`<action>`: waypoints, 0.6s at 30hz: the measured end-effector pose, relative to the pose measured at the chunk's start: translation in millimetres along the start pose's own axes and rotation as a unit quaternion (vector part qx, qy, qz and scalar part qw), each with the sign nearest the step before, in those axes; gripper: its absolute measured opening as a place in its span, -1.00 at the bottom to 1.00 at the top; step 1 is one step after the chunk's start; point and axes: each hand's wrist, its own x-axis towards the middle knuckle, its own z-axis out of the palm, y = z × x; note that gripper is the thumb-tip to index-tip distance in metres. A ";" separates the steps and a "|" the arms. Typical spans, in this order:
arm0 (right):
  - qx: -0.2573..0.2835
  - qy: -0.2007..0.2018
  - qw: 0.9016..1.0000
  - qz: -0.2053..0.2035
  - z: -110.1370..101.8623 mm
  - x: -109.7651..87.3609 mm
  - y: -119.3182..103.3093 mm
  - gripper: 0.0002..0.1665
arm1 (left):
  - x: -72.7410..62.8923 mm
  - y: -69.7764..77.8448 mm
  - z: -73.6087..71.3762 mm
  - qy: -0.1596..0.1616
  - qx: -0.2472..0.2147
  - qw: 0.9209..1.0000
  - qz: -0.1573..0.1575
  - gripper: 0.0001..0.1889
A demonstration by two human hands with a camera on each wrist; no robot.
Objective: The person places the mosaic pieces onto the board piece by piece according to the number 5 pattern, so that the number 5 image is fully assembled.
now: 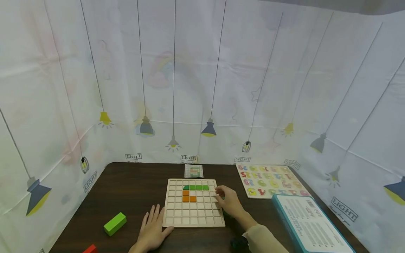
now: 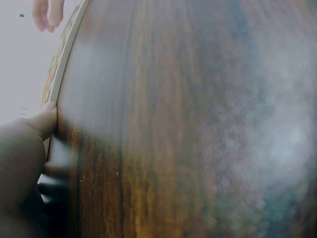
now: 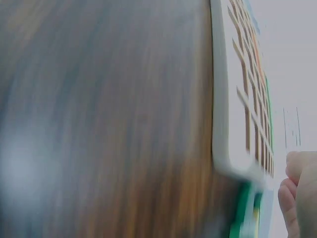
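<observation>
A pale wooden grid board (image 1: 193,213) lies on the dark table. In its upper rows are a row of green squares (image 1: 199,188), a dark green rounded piece (image 1: 185,188) and orange squares (image 1: 189,199). My left hand (image 1: 152,226) rests flat by the board's lower left corner, fingers straight, its thumb (image 2: 45,119) touching the edge. Over the right edge hovers my right hand (image 1: 229,201), fingers loosely bent, thumb and index apart; no piece shows between them. Something green (image 3: 241,210), partly hidden, lies beside the board near the right forearm.
A small pattern card (image 1: 193,171) lies behind the board. To the right are a number-and-letter board (image 1: 269,181) and a blue-edged box (image 1: 311,221). At the left lie a green block (image 1: 115,224) and a red block (image 1: 90,249). A printed curtain (image 1: 196,88) surrounds the table.
</observation>
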 end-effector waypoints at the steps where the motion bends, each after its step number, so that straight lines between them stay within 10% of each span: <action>1: -0.005 -0.002 1.000 0.009 -5.4 -1.9 3.9 -0.70 | -0.3 0.1 0.2 0.000 -0.001 1.000 0.001 -0.12; 18: -0.095 -0.003 0.994 0.056 -41.4 -26.9 22.2 -0.83 | -2.6 5.0 -2.7 -0.001 0.000 1.000 0.002 -0.14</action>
